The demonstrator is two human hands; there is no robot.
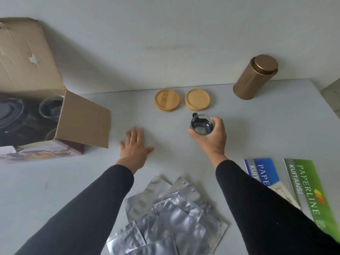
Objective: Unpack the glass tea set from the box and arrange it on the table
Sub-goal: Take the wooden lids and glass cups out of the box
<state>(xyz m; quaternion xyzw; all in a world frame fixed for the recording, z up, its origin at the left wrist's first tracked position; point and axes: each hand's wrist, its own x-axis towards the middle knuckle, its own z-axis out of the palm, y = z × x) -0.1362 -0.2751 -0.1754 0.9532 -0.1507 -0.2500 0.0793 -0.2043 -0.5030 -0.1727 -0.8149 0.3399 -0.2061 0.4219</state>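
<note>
The right hand point(211, 135) is gripping a small glass cup point(202, 124), fingers wrapping its side, the dark handle pointing to 12 o'clock. The cup is hovering just at 6 o'clock of the right-hand one of two wooden coasters point(197, 99), which are lying side by side on the desk point(257, 126). The left hand point(135, 148) is lying flat on the desk, fingers spread and holding nothing. At 9 o'clock the cardboard box point(55, 107) is sitting open, with another glass cup and a dark teapot lid showing inside. A gold tin point(255, 76) is standing at 2 o'clock; silver foil pouches point(171, 218) are lying at 6 o'clock.
</note>
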